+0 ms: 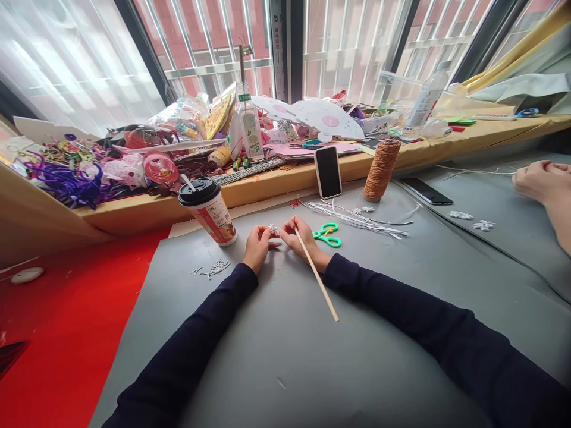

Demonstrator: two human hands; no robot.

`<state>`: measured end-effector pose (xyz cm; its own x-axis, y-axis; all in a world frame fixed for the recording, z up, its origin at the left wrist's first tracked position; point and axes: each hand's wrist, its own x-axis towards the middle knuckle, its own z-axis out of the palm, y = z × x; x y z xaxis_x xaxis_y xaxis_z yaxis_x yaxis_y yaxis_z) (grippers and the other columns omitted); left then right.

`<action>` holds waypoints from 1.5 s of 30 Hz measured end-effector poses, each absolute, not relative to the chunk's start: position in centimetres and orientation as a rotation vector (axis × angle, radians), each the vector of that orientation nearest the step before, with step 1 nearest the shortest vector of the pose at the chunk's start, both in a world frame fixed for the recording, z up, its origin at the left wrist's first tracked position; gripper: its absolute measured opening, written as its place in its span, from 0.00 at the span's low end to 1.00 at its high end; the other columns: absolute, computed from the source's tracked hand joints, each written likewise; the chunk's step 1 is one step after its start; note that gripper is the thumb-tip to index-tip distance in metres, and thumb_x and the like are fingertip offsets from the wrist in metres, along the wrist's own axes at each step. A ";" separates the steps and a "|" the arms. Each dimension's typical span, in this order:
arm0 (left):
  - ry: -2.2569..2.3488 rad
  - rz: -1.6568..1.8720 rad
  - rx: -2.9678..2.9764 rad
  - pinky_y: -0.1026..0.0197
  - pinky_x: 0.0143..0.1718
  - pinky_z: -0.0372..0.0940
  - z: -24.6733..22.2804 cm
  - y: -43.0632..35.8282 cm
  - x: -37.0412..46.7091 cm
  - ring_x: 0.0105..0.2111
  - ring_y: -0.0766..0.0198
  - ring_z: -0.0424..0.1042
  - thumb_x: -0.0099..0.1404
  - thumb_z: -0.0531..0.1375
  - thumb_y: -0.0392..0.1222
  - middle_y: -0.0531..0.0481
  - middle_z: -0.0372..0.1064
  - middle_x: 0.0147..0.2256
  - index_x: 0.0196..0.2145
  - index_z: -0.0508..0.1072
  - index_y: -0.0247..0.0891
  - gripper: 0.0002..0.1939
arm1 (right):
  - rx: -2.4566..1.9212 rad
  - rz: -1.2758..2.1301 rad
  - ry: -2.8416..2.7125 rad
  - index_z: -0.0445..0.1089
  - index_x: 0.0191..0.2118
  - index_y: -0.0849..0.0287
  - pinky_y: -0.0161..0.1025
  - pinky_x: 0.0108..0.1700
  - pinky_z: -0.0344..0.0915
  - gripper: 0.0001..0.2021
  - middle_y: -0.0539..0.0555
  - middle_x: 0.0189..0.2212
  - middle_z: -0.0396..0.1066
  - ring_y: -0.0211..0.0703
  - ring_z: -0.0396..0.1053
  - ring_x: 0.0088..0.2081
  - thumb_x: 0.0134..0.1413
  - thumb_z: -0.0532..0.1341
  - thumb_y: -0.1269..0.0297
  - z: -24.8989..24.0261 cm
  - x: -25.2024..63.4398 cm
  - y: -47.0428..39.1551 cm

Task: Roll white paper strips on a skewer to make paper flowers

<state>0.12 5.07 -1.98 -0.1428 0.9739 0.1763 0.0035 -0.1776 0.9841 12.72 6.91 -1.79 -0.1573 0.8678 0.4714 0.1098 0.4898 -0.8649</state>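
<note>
Between my two hands, above the grey table, is a small white knotted piece. My left hand pinches it between thumb and fingers. My right hand is closed around the upper end of a thin wooden stick, whose lower end points toward me. The right fingertips are close to the white piece; whether they touch it is too small to tell. Green-handled scissors lie just right of my right hand, their blades partly hidden. Behind them, white cords are spread on the table.
A paper cup and white cord scraps are at the left. Behind stand a phone and an orange-brown spool. Another phone, white knotted pieces, a cable and another person's hands are at the right.
</note>
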 end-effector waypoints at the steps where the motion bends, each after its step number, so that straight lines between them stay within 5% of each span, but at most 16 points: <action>1: 1.174 1.468 1.209 0.60 0.30 0.67 -2.1 5.1 0.1 0.33 0.65 0.69 0.57 0.54 0.42 0.51 0.64 0.31 0.29 0.60 0.36 0.07 | -0.873 0.817 -1.612 0.48 0.26 0.56 0.32 0.29 0.55 0.09 0.45 0.23 0.58 0.33 0.55 0.25 0.43 0.53 0.68 -1.8 12.7 6.9; 14: 1.385 1.478 1.459 0.62 0.34 0.66 -3.1 5.2 -0.2 0.30 0.65 0.70 0.52 0.58 0.43 0.50 0.69 0.30 0.29 0.68 0.36 0.08 | -0.932 0.283 -1.970 0.53 0.24 0.57 0.34 0.32 0.53 0.05 0.49 0.24 0.60 0.39 0.57 0.30 0.45 0.51 0.71 -1.6 12.6 5.7; 30: 1.226 1.435 1.345 0.66 0.26 0.65 -2.9 5.2 -0.2 0.31 0.66 0.67 0.52 0.55 0.42 0.51 0.65 0.27 0.27 0.64 0.36 0.06 | -0.868 1.023 -1.511 0.48 0.25 0.56 0.33 0.27 0.56 0.09 0.45 0.23 0.59 0.33 0.57 0.23 0.39 0.54 0.66 -2.4 13.0 7.5; 45: 1.237 1.462 1.443 0.67 0.24 0.62 -2.4 4.9 0.0 0.30 0.67 0.67 0.51 0.56 0.42 0.51 0.67 0.30 0.26 0.65 0.36 0.07 | -0.766 1.249 -1.298 0.46 0.25 0.56 0.34 0.31 0.59 0.13 0.44 0.23 0.57 0.32 0.59 0.25 0.39 0.55 0.67 -2.5 12.7 7.7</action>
<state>-0.03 4.85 -2.40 -0.1077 0.9517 0.2876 0.1261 -0.2739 0.9535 12.68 7.74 -2.52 -0.1658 0.9485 0.2699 -0.2336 0.2281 -0.9452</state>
